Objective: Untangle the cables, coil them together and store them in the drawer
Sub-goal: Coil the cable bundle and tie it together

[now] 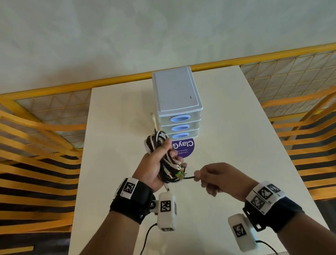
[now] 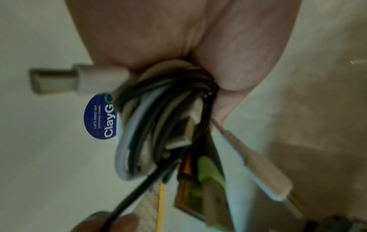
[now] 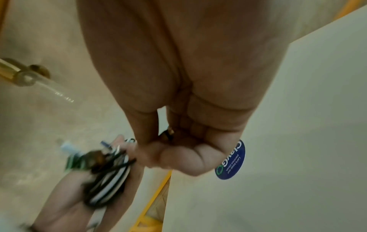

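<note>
A: Hands first: the right hand (image 1: 220, 177) at five o'clock pinches a black cable end (image 1: 188, 178) between thumb and forefinger.

B: And the left hand (image 1: 155, 167)?

A: Fingers wrapped round the cable bundle (image 1: 162, 150), black and white loops with plugs dangling, held above the table (image 1: 119, 136).

B: Beyond?

A: Twelve o'clock: a drawer unit (image 1: 177, 103) with three closed drawers, a purple sticker (image 1: 185, 148) just before it.

The left hand (image 1: 155, 169) is gripping a coiled bundle of black and white cables (image 1: 162, 150) above the white worktop (image 1: 246, 158). The right hand (image 1: 218, 178) is pinching a black cable end (image 1: 188, 178) leading from the bundle. A closed three-drawer unit (image 1: 177, 105) is standing behind, beside a round purple sticker (image 1: 186, 148).
</note>
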### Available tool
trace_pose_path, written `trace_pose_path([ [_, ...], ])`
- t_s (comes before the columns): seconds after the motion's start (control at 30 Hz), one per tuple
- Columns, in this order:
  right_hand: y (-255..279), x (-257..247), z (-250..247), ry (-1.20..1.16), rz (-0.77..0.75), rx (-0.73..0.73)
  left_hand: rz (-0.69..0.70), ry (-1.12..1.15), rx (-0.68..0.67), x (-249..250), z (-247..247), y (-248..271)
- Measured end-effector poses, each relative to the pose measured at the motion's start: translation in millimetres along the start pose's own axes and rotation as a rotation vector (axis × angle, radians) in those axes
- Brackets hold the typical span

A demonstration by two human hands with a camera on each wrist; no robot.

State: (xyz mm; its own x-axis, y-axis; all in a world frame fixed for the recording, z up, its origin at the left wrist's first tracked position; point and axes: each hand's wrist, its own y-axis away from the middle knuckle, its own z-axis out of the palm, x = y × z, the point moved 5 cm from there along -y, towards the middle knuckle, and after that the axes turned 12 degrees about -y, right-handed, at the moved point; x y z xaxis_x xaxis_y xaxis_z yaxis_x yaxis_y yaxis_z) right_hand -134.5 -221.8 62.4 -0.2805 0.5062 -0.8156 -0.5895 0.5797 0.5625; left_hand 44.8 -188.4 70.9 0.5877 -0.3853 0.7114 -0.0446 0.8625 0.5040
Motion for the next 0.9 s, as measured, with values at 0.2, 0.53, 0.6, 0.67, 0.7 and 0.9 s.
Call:
trace_pose_path([
  [0.2,-5.6,-7.6,-7.4,-0.096,-0.027,0.048,-0.024,-0.258,-0.099,-0.7,15.0,14.7],
  [0.53,-5.7,-6.7,-6.6,-0.244,-0.063,0.103,0.104,-0.917,0.041,-9.8,9.7,14.3],
  [0.6,-8.5,-8.4,-4.6,-0.162,-0.102,0.106,0.114,-0.925,0.066,-13.2,7.6,14.3],
  [0.67,-10.0,-11.5,-1.5,-0.071,-0.146,0.149,0.108,-0.888,0.081,-14.7,5.7,15.3],
  [0.7,-10.9,-12.3,0.0,-0.032,-0.169,0.181,0.104,-0.861,0.074,-15.0,6.3,16.4],
  [0.9,-10.3,-19.2,15.6,0.155,-0.223,0.153,0.124,-0.981,0.096,-9.0,6.3,22.0],
])
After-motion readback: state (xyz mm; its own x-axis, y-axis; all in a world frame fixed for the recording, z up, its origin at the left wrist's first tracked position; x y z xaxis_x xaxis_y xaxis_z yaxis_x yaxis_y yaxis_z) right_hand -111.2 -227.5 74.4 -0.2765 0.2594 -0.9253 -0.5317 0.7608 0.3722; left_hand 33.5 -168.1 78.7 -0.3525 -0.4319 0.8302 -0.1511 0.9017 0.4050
